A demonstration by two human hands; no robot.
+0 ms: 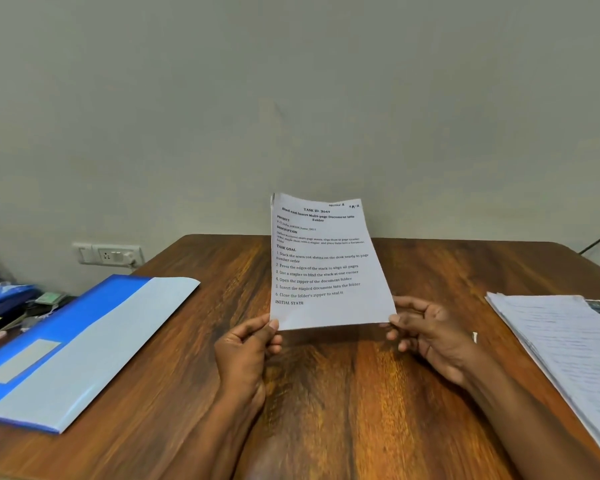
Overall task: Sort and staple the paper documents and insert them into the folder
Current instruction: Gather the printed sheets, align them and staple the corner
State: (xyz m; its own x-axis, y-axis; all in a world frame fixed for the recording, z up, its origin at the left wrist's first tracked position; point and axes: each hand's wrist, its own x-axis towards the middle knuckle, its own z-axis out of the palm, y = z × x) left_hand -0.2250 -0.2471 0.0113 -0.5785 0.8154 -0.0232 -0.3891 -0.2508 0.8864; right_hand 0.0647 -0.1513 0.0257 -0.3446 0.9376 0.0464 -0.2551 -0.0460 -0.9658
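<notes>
Wooden bench (pixel 343 393) with the materials laid out for sorting. At the person's left lies the blue folder (pixel 84 344), flat, its pale front face up; at the right edge rests a stack of printed papers (pixel 561 351), slightly fanned and not squared. Between them, above the bench centre, an instruction sheet (pixel 326 265) is held upright, printed side toward the camera, its top edge curling a little. The left hand (pixel 246 351) pinches the lower left corner, thumb on the front and fingers curled behind; the right hand (pixel 426 334) pinches the lower right corner likewise. No stapler is visible.

The step in hand appears to be reading or checking this page before ordering the set. To do it well, keep both corner grips light so the sheet is not creased, hold it taut enough to flatten the curl, and note its page mark at the top right. It should then probably join the stack with edges matched, corners aligned before any stapling.
</notes>
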